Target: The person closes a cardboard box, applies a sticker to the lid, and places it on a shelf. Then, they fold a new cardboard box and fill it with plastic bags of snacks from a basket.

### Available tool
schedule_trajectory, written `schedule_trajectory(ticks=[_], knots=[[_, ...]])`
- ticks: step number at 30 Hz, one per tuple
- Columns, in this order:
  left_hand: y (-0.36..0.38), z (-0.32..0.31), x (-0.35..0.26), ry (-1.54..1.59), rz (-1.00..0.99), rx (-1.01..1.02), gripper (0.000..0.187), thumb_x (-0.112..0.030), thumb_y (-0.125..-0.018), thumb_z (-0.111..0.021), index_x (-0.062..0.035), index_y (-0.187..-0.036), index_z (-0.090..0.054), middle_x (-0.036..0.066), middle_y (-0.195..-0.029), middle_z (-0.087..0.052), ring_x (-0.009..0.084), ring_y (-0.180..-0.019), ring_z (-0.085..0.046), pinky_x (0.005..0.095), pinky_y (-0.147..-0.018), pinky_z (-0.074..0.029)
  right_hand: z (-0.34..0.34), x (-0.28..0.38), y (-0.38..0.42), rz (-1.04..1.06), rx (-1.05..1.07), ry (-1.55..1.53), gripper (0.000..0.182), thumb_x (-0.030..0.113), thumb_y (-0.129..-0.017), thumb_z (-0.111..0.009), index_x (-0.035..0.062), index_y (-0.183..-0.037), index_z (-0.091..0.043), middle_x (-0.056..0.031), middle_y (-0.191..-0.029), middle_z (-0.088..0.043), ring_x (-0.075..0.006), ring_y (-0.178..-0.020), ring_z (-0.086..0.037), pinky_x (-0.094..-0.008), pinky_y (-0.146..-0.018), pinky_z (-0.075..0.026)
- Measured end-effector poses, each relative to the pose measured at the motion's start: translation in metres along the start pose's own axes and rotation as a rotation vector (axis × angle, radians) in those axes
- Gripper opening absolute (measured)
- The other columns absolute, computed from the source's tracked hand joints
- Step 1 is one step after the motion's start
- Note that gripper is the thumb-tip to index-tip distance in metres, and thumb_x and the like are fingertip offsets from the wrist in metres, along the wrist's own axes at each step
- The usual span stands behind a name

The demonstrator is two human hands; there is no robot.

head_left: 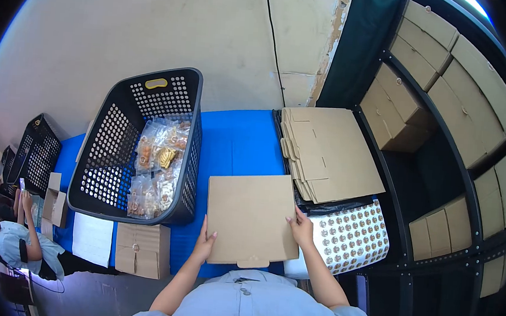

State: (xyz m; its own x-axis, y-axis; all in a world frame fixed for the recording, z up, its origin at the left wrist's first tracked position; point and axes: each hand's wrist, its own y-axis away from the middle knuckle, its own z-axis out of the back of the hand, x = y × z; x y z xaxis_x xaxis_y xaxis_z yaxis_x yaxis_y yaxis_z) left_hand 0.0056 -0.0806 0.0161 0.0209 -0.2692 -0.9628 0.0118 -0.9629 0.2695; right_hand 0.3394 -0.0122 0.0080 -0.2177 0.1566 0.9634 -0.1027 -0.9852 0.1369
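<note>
A flat, unfolded cardboard box blank (251,217) lies on the blue table (236,142) right in front of me. My left hand (204,243) grips its left edge near the bottom corner. On the opposite side, my right hand (301,226) holds the blank's right edge. Just beyond the right hand sits a stack of several more flat blanks (330,152).
A black perforated basket (111,147) with bagged items (160,168) stands on the left. A sheet of round stickers (351,234) lies at the right, folded boxes (142,249) at the near left. Shelves of cardboard boxes (448,90) fill the right. Another person (17,240) sits far left.
</note>
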Motion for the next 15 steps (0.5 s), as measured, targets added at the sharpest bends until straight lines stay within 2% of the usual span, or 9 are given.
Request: schedule_trajectory(ticks=[3, 5, 6, 8, 9, 10, 12, 13, 15], knots=[[-0.027, 0.006, -0.002, -0.03, -0.049, -0.047, 0.068, -0.003, -0.096, -0.045, -0.0128, -0.152, -0.008, 0.015, -0.155, -0.02, 0.0239, -0.142, -0.021, 0.0323, -0.113, -0.021, -0.011, 0.017, -0.023, 0.056, -0.015, -0.019, 0.057, -0.001, -0.086, -0.063, -0.0073, -0.137, -0.039, -0.0202, -0.127, -0.058, -0.0171, -0.113, -0.057, -0.0278, -0.095, -0.045], [-0.043, 0.009, -0.007, -0.175, -0.172, -0.092, 0.066, -0.003, -0.096, -0.044, -0.0123, -0.152, -0.01, 0.016, -0.154, -0.022, 0.0244, -0.141, -0.024, 0.0325, -0.113, -0.021, -0.018, 0.021, -0.039, 0.119, -0.029, 0.179, 0.056, 0.005, -0.088, -0.063, -0.0093, -0.137, -0.039, -0.0235, -0.126, -0.057, -0.0224, -0.113, -0.059, -0.0314, -0.097, -0.045], [-0.05, 0.01, -0.009, -0.176, -0.163, -0.095, 0.066, -0.003, -0.096, -0.044, -0.0123, -0.152, -0.01, 0.016, -0.154, -0.022, 0.0244, -0.141, -0.024, 0.0325, -0.113, -0.021, -0.022, 0.029, -0.042, 0.112, -0.022, 0.179, 0.056, 0.005, -0.088, -0.063, -0.0093, -0.137, -0.039, -0.0235, -0.126, -0.057, -0.0224, -0.113, -0.059, -0.0314, -0.097, -0.045], [-0.062, 0.015, -0.01, -0.184, -0.226, -0.1, 0.065, -0.004, -0.097, -0.044, -0.0119, -0.152, -0.01, 0.017, -0.153, -0.024, 0.0251, -0.14, -0.026, 0.033, -0.113, -0.022, -0.031, 0.049, -0.039, 0.152, -0.065, 0.516, 0.063, 0.015, -0.088, -0.064, -0.0078, -0.139, -0.035, -0.0282, -0.131, -0.051, -0.034, -0.122, -0.051, -0.0368, -0.104, -0.038], [-0.068, 0.02, -0.001, -0.189, -0.228, -0.107, 0.06, -0.006, -0.098, -0.043, -0.0101, -0.151, -0.014, 0.016, -0.151, -0.028, 0.0248, -0.139, -0.029, 0.0326, -0.112, -0.023, -0.04, 0.031, -0.041, 0.297, -0.097, 0.616, 0.072, 0.027, -0.085, -0.066, -0.0011, -0.142, -0.032, -0.0301, -0.141, -0.036, -0.0421, -0.134, -0.033, -0.0457, -0.112, -0.026], [-0.069, 0.025, 0.003, -0.189, -0.229, -0.113, 0.06, -0.006, -0.098, -0.043, -0.0101, -0.151, -0.014, 0.016, -0.151, -0.028, 0.0248, -0.139, -0.029, 0.0326, -0.112, -0.023, -0.043, 0.045, -0.028, 0.301, -0.093, 0.615, 0.072, 0.027, -0.085, -0.066, -0.0011, -0.142, -0.032, -0.0301, -0.141, -0.036, -0.0421, -0.134, -0.033, -0.0457, -0.112, -0.026], [-0.068, 0.033, 0.012, -0.098, -0.062, -0.098, 0.052, -0.021, -0.101, -0.042, -0.0095, -0.149, -0.025, 0.014, -0.149, -0.034, 0.0223, -0.137, -0.032, 0.0313, -0.111, -0.026, -0.05, 0.079, 0.006, 0.546, 0.124, 0.896, 0.077, 0.032, -0.08, -0.071, 0.0098, -0.144, -0.033, -0.0268, -0.149, -0.022, -0.0433, -0.14, -0.018, -0.0527, -0.113, -0.019], [-0.062, 0.032, 0.012, -0.088, -0.061, -0.106, 0.052, -0.021, -0.101, -0.042, -0.0095, -0.149, -0.025, 0.014, -0.149, -0.034, 0.0223, -0.137, -0.032, 0.0313, -0.111, -0.026, -0.053, 0.09, 0.021, 0.553, 0.133, 0.903, 0.077, 0.032, -0.08, -0.071, 0.0098, -0.144, -0.033, -0.0268, -0.149, -0.022, -0.0433, -0.14, -0.018, -0.0527, -0.113, -0.019], [-0.047, 0.03, 0.011, 0.012, 0.153, -0.12, 0.054, -0.038, -0.101, -0.04, -0.0069, -0.144, -0.034, 0.013, -0.144, -0.042, 0.0215, -0.134, -0.037, 0.0308, -0.109, -0.028, -0.057, 0.1, 0.046, 0.633, 0.528, 0.87, 0.084, 0.036, -0.073, -0.076, 0.0161, -0.144, -0.035, -0.0212, -0.152, -0.019, -0.0408, -0.141, -0.016, -0.0575, -0.113, -0.016]])
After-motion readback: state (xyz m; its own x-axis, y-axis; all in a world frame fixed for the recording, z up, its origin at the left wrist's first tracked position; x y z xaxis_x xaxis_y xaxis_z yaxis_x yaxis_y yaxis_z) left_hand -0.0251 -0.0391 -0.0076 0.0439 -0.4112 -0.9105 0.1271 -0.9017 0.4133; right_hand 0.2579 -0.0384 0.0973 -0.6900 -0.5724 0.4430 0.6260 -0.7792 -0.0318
